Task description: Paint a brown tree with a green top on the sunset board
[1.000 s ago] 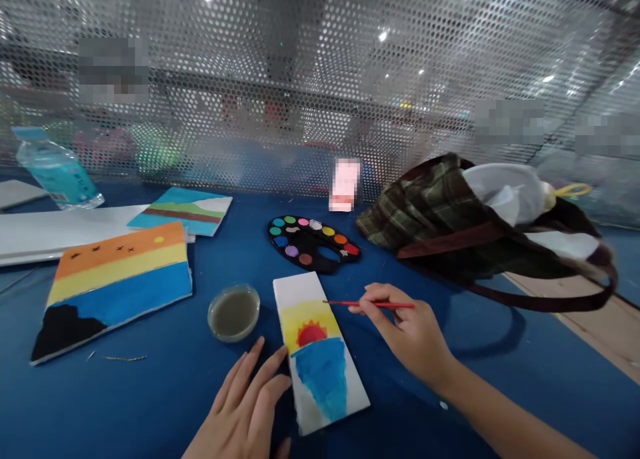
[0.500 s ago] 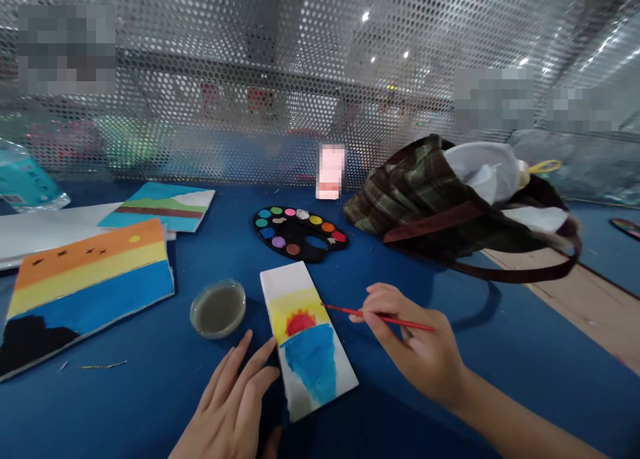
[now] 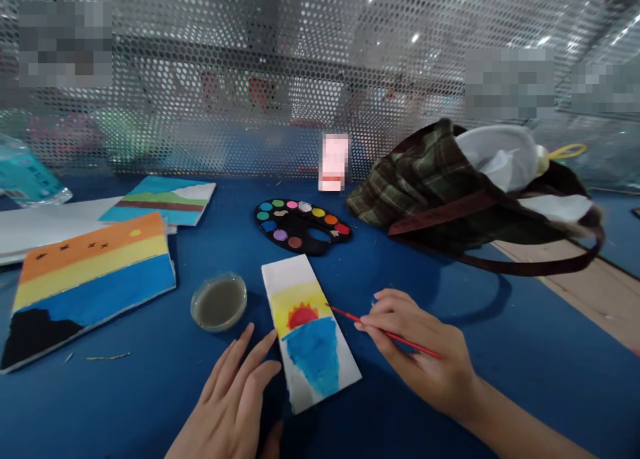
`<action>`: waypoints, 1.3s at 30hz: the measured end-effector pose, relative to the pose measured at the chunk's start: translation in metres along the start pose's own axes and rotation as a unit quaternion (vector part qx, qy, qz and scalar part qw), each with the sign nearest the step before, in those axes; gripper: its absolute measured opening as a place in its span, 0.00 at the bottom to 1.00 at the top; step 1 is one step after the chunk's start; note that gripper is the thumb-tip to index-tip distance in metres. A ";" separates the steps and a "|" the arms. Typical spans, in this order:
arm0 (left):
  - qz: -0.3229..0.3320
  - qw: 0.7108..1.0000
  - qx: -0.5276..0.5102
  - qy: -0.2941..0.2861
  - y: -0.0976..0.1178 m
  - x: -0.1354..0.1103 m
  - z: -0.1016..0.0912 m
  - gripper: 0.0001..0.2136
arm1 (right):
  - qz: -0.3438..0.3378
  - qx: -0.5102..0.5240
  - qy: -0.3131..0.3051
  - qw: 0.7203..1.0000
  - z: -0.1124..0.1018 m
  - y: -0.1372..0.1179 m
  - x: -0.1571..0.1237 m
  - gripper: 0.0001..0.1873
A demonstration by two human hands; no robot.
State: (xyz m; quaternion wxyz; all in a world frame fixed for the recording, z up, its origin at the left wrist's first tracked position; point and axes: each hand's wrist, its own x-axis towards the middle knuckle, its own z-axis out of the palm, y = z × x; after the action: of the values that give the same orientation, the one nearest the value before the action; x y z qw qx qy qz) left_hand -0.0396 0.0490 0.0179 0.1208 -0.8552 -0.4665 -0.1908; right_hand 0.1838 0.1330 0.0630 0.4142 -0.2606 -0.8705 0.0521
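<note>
1. Red paintbrush (image 3: 347, 317) is being pinched in the right hand (image 3: 420, 356); its bristles are hard to make out, just beside the painted board (image 3: 313, 329).
2. Board is lying on the blue worktop (image 3: 125, 392), near the hands.
3. Left hand (image 3: 233, 392) is staying open, fingers spread, holding nothing; board contact cannot be confirmed.
4. Water dish (image 3: 219, 302) and paint palette (image 3: 300, 224) are sitting beyond.

Two hands (image 3: 231, 399) (image 3: 425, 356), one paintbrush (image 3: 350, 318), one paint palette (image 3: 300, 227), one dish (image 3: 219, 303), three painted boards (image 3: 90, 279) (image 3: 160, 201) (image 3: 313, 336).

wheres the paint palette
In the head view, the black paint palette sits upper centre, just beyond the top end of the narrow painted board and left of the plaid bag.
</note>
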 end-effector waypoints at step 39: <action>-0.023 0.999 -0.026 -0.024 0.001 -0.005 0.000 0.15 | 0.019 0.022 -0.041 0.999 0.016 0.008 -0.004 0.12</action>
State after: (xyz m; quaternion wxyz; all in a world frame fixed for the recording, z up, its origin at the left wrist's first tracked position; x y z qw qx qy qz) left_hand -0.0414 0.0443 0.0156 0.0826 -0.8516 -0.4835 -0.1851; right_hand 0.1774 0.1397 0.0478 0.3826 -0.2651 -0.8805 0.0896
